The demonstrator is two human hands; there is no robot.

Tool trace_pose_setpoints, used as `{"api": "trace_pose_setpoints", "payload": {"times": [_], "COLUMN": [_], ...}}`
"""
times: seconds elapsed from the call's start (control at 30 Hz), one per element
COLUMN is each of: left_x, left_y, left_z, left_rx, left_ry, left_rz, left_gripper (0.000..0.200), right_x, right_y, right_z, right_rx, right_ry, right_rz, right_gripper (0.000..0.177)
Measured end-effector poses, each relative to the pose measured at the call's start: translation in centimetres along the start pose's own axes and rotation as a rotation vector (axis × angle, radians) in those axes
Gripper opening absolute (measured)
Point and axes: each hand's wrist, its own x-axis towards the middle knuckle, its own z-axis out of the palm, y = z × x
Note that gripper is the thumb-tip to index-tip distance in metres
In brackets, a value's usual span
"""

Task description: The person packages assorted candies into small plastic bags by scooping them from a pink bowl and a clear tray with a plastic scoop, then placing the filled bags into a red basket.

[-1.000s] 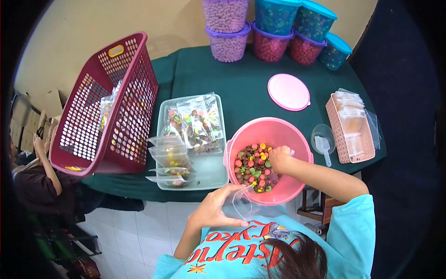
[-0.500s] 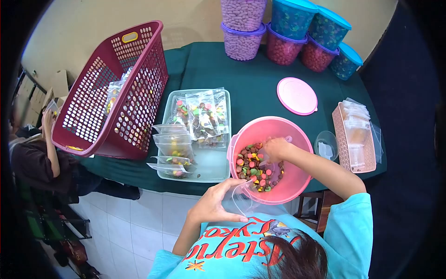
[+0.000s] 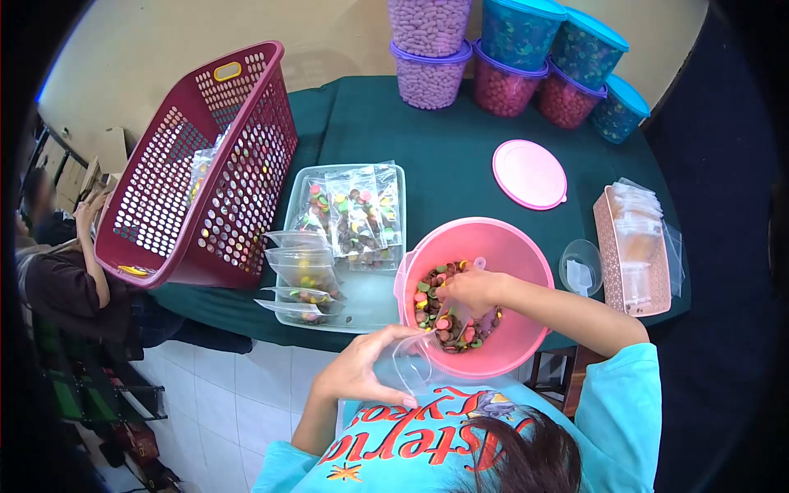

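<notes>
My left hand [image 3: 360,370] is closed at the near side of the pink tub, thumb and fingers holding a clear plastic bag [image 3: 412,368] with its mouth spread. Inside the pink tub [image 3: 526,329], my right hand [image 3: 475,292] grips what looks like a clear plastic scoop [image 3: 452,312], partly hidden by the fingers. It dips among coloured button-shaped sweets [image 3: 462,335] in brown, pink, green and yellow. Left of the tub, a pale green tray [image 3: 370,311] bears several filled zip bags [image 3: 357,218], some lying flat and others standing up.
A maroon basket [image 3: 209,177] with bags stands at left, near another person [image 3: 70,279]. Lidded tubs of sweets [image 3: 427,78] line the back. A pink lid [image 3: 530,174], a clear round container [image 3: 580,268] and a box of plastic bags [image 3: 637,246] are at right.
My right hand has moved slightly left and down in the tub, pushing the scoop into the sweets. My left hand and the bag have shifted a little left and down.
</notes>
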Motion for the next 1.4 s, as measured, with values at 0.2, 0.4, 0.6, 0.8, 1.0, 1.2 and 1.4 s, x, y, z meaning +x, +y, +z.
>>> {"api": "trace_pose_setpoints", "payload": {"times": [0.2,0.4,0.6,0.8,1.0,1.2,1.4], "left_x": [1.3,2.6,3.3,4.7,6.0,6.5,5.9], "left_y": [1.3,2.0,1.4,1.9,2.4,2.4,2.5], "left_z": [-1.9,-2.8,-2.5,-1.7,-0.5,0.7,0.9], "left_rx": [-0.116,0.11,0.16,0.293,0.477,0.523,0.406], "left_ry": [0.21,0.335,0.312,0.334,0.358,0.383,0.425], "left_rz": [0.231,0.248,0.145,0.063,0.046,0.052,0.074], "left_gripper": [0.089,0.088,0.084,0.081,0.079,0.077,0.074], "right_x": [-0.1,-4.5,-9.2,-12.5,-13.4,-11.3,-13.3], "right_y": [0.2,0.8,0.3,0.9,-1.3,-6.5,-8.5], "right_z": [-0.9,-3.2,-4.6,-7.0,-9.3,-8.5,-9.4], "right_rx": [0.257,0.366,0.382,0.334,0.17,-0.29,-0.335], "right_ry": [-0.137,0.153,0.506,0.662,0.801,0.843,0.837], "right_rz": [-0.027,-0.216,-0.231,-0.07,0.098,0.25,0.321], "right_gripper": [0.058,0.057,0.05,0.057,0.049,0.04,0.037]}}
